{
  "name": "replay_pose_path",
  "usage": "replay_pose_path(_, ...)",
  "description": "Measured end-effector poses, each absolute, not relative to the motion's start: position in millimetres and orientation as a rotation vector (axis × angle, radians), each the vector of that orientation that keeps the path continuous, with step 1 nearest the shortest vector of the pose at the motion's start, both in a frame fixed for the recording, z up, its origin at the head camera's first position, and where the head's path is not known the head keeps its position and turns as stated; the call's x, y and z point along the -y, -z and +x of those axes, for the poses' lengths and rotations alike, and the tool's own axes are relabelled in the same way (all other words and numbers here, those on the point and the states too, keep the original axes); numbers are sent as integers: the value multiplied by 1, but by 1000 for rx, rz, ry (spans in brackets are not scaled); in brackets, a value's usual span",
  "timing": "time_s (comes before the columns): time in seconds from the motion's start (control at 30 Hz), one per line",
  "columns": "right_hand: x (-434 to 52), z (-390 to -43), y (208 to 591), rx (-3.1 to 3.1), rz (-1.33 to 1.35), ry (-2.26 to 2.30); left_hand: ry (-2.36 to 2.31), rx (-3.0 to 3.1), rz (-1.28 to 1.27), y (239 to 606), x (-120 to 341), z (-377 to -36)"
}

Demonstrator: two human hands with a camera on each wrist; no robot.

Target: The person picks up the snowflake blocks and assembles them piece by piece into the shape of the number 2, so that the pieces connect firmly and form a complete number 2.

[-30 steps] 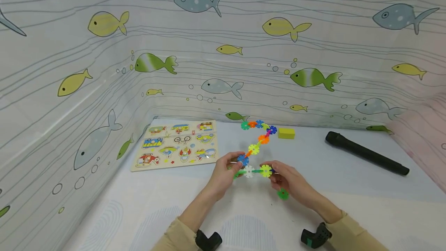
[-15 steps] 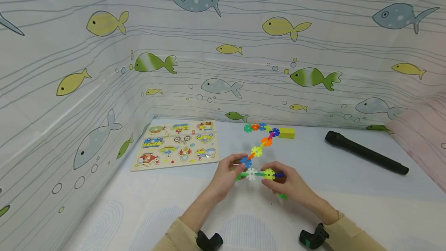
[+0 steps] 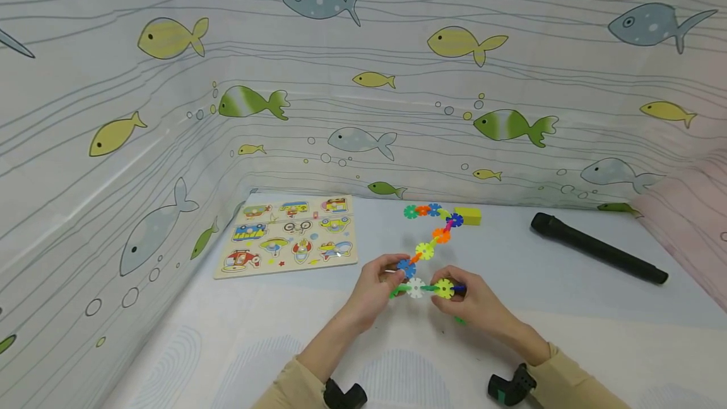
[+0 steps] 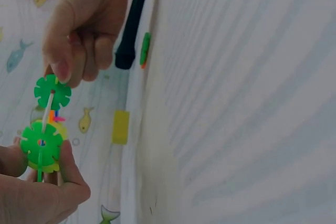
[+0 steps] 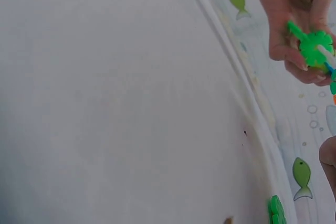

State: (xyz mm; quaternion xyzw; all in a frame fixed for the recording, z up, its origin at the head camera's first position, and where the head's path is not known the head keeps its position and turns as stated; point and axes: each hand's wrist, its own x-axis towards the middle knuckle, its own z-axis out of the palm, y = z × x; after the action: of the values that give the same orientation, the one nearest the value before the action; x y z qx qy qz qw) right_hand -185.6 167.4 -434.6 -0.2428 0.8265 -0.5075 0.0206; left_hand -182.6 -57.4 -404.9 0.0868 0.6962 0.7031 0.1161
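Risk, judged: separation of the chain of snowflake discs [image 3: 428, 248] at one of its slotted joints, were the near end twisted or pulled unevenly, since the far length hangs unsupported above the table [image 3: 511, 333]; a second risk is the loose green disc [image 3: 460, 320] being knocked aside by the right hand [image 3: 474, 308].

Near items: left hand [image 3: 375, 289], fingers curled and pinched on the chain's near end beside the blue disc [image 3: 406, 266] and white disc [image 3: 416, 287]. Right hand, fingers likewise curled, gripping the yellow-green disc [image 3: 443, 288]. In the left wrist view, green discs [image 4: 42, 142] are seen clamped between fingertips. The loose green disc lies on the table just under the right hand.

Middle items: chain held above the table, rising away in a zigzag to the far discs [image 3: 423, 210].

Far items: wooden peg puzzle [image 3: 286, 237] at left; yellow block [image 3: 467, 215] just behind the chain's far end; black cylinder [image 3: 596, 248] at right.
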Motion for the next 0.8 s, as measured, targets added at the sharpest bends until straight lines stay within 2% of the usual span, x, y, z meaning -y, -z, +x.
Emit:
replay_pose_path(0.5, -171, -191, 433, -2539, -757, 1472, -2017, -2114, 249, 405, 62, -184)
replay_pose_path(0.8, -195, -202, 431, -2414, -755, 1396, -1979, -2136, 221, 404, 69, -189)
